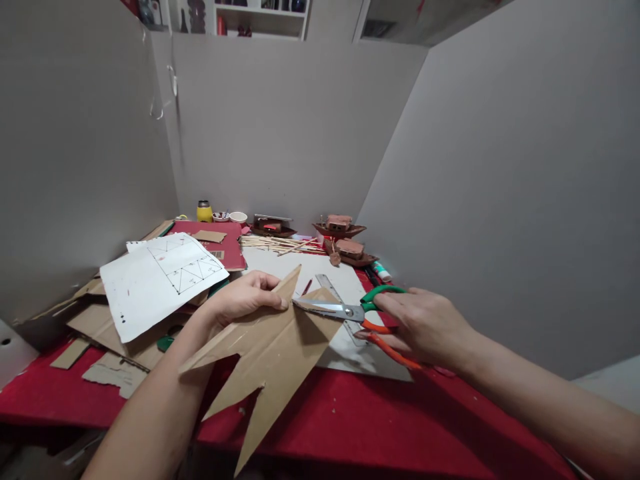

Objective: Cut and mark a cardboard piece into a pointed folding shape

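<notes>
My left hand [255,297] grips a brown cardboard piece [273,353] with several long pointed tips, its thumb pressed on the top face. The cardboard is held tilted above the table's front part. In my right hand [425,323] is a pair of scissors [353,312] with green and orange handles. Their blades point left and lie at a notch between two of the points, close to my left thumb. Beneath the cardboard, a ruler [330,287] and a dark red pen [307,287] rest on a white board [385,363].
A drawn paper sheet [145,293] lies over cardboard scraps [95,323] at left. Thin wooden sticks [285,244] and brown model boats [339,227] stand at the back, near a yellow jar [204,211]. Red cloth [375,427] covers the table; grey walls [300,127] enclose it.
</notes>
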Motion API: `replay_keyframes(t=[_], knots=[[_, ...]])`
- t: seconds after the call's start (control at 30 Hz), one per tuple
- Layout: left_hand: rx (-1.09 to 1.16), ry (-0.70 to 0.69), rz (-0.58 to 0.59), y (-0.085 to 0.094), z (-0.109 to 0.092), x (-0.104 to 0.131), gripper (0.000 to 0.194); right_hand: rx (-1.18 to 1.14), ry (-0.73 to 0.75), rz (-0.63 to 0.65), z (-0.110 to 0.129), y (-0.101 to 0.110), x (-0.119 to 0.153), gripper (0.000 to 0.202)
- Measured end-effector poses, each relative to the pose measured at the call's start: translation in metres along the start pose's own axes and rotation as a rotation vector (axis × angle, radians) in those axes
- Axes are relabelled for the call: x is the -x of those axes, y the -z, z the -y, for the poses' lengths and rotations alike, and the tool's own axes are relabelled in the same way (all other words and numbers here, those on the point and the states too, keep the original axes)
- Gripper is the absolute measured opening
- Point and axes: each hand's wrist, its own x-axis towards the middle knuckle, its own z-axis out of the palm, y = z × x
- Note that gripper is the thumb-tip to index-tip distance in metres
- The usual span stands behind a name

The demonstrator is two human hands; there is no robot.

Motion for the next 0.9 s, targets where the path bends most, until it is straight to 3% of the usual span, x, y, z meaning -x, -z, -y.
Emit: replay_keyframes(t=[0.2,0.37,0.9], knots=[[0.014,-0.019,0.0,-0.0005,-0.0018,0.0029,0.019,0.013,-0.017,-0.052,-0.0021,-0.0077,0.0028,0.04],[0.06,-0.053,-0.03,-0.004,0.0,0.0033,0.02,0.03,-0.037,-0.083,-0.0018,-0.0025,0.002,0.039],[0.06,-0.044,-0.11,-0.0051,-0.0006,0.0008,0.02,0.069,-0.033,-0.055,-0.002,-0.0014,-0.0031,0.031]])
